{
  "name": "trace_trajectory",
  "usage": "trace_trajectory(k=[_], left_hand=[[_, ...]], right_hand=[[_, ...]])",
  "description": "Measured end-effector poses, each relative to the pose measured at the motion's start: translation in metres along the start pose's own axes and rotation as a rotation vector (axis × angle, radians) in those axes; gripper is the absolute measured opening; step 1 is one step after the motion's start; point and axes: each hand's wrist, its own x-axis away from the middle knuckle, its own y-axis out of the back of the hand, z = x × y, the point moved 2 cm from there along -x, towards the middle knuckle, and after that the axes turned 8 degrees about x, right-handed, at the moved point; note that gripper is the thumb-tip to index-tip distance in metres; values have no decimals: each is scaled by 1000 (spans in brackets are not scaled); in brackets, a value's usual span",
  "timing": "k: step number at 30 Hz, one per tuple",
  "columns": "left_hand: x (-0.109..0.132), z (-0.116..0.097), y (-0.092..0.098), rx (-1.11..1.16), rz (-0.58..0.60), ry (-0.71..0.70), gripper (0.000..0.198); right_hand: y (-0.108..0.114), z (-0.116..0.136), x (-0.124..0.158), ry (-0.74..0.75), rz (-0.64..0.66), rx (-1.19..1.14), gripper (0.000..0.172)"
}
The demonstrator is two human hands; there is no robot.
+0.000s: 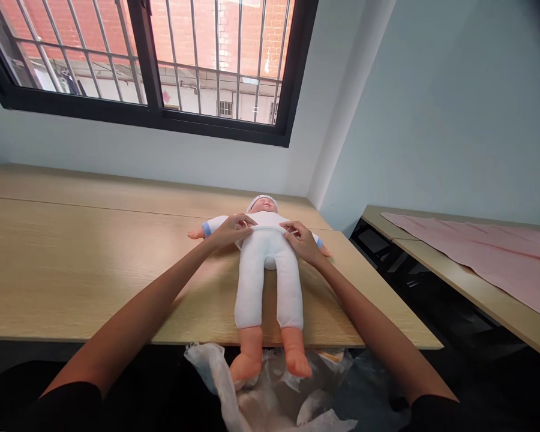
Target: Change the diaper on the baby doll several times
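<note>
A baby doll (270, 258) lies on its back on the wooden table (117, 270), its head toward the window and its bare feet over the front edge. It wears a pale cap, a white top with blue cuffs and white trousers (251, 294). My left hand (234, 229) pinches the waist cloth at the doll's left side in the picture. On the opposite side of the waist, my right hand (298, 235) has its fingers bent and closed on the same white cloth.
Below the table's front edge is an open plastic bag (222, 384) under the doll's feet. A second table (414, 247) at the right bears a pink cloth (490, 249). Behind the table are a wall and a barred window (153, 114).
</note>
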Motion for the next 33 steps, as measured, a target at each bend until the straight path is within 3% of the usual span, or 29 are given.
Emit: trace_trajectory(k=[8,12,17,21,23,25,29,33], left_hand=[[7,-30,-17,-33,40,-120,15],[14,-41,-23,-15,57,-147,26],[25,-45,-20,118,150,-26,49],[24,-42,-7,255,-118,-59,45],[23,-39,-5,194,-164,-71,40],[24,-36,-10,81,-74,-22,49],[34,-31,-27,-76,144,133,69],[45,-33,-38,-17,187,157,68]], right_hand=[[2,24,7,140,80,40,20],[2,36,13,145,130,37,16],[6,44,18,48,187,-80,37],[15,36,11,-29,-47,-278,42],[15,32,8,-22,-73,-265,38],[10,32,8,1,40,-174,42],[-4,39,17,59,335,45,67],[-8,49,27,77,473,148,78]])
